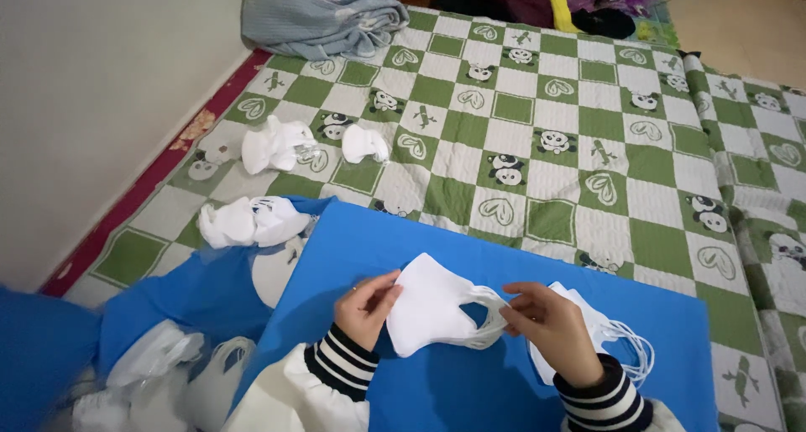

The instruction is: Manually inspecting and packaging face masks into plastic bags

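bag: blue bag [193, 302] at near left, hanging open, with white masks [159, 373] spilling out of it
board: blue board [470, 390] lying on the green checked blanket [537, 130]
mask: white mask [432, 306] held just over the board, stretched between both hands
left hand: left hand [365, 308] pinching the mask's left edge
right hand: right hand [550, 331] pinching its ear loops, resting on a mask stack [617, 335]
far left: mask piles [277, 144] loose on the blanket
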